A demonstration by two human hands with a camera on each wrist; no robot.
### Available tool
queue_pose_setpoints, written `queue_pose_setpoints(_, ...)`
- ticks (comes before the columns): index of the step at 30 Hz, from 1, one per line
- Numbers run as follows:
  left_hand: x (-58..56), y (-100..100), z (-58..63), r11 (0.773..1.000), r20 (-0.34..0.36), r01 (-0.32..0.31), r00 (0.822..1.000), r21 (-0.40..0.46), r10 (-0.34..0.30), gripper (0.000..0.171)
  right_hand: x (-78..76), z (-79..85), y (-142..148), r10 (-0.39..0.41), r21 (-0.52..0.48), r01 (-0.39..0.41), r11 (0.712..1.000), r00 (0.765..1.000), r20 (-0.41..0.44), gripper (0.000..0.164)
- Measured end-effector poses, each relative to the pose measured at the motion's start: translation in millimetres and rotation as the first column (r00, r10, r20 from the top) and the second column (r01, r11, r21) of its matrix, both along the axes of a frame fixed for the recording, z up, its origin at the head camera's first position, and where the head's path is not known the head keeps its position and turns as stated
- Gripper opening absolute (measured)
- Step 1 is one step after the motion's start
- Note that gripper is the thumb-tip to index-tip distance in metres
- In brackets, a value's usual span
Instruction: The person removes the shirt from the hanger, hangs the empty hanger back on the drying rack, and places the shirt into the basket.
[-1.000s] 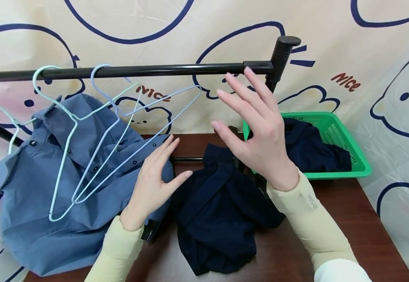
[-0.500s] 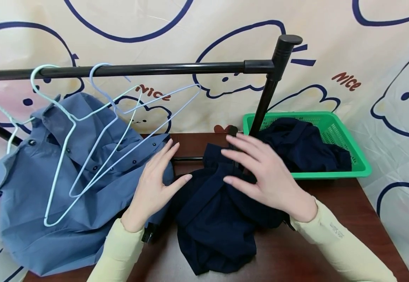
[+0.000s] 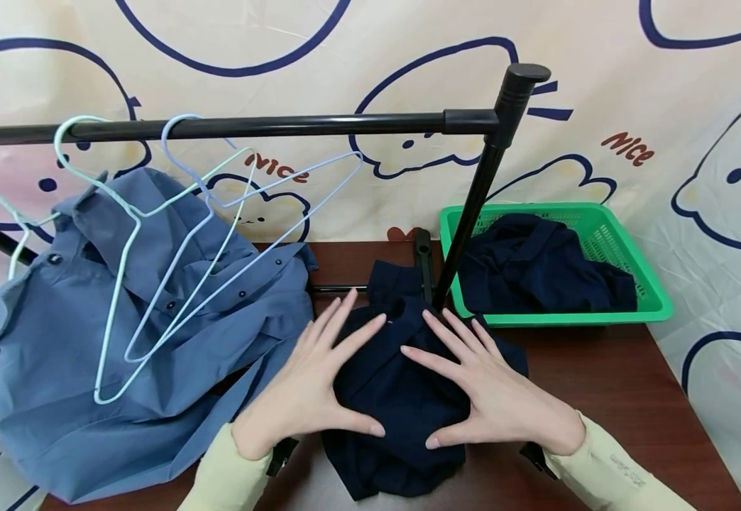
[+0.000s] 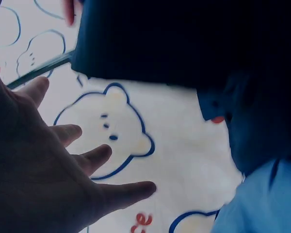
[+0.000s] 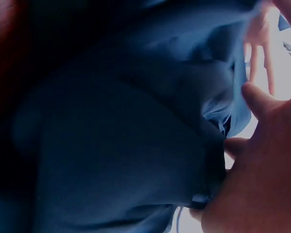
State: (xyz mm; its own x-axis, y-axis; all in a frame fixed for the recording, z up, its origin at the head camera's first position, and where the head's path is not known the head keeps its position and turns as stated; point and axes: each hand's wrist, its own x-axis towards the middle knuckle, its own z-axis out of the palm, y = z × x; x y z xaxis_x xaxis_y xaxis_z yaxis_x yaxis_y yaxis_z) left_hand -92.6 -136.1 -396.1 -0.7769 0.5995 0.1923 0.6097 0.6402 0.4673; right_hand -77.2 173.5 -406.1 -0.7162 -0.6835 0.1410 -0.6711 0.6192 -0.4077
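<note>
Navy shirt (image 3: 396,397) lies crumpled on bench (image 3: 600,397), near rack post. Left hand (image 3: 309,401) and right hand (image 3: 505,404) press it flat, fingers wide, holding nothing. Better smooth outward, find collar first.

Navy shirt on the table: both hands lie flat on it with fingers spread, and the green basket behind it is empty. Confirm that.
Not quite. The green basket is not empty: the head view shows another dark navy garment piled in it. The rest holds: the left hand and the right hand lie flat, fingers spread, on the navy shirt on the table.
</note>
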Motion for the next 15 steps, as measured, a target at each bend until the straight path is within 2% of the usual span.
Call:
queue_pose_setpoints(3, 1.9, 7.5, -11.0, 0.999, 0.060, 0.035, 0.998, -0.041, -0.033, 0.127, -2.6, -14.6, 1.9, -0.024, 0.031, 0.023, 0.999, 0.999, 0.040, 0.117)
queue_pose_setpoints(5, 1.4, 11.2, -18.7, 0.996, 0.121, 0.041, 0.992, -0.077, -0.032, 0.130, -5.4, -24.6, 2.3, -0.034, 0.045, 0.031, 0.999, 0.997, 0.070, 0.123)
queue_pose_setpoints(9, -3.5, 16.7, -32.9, 0.988, 0.203, 0.007, 0.979, -0.152, 0.025, 0.138, -11.4, -42.3, 1.0, -0.045, 0.067, 0.038, 0.997, 0.994, 0.100, 0.129)
queue_pose_setpoints(15, -15.7, 22.2, -46.9, 0.972, 0.265, -0.042, 0.959, -0.230, 0.104, 0.145, -21.1, -58.4, -2.3, -0.047, 0.059, 0.044, 0.997, 0.997, 0.053, 0.130)
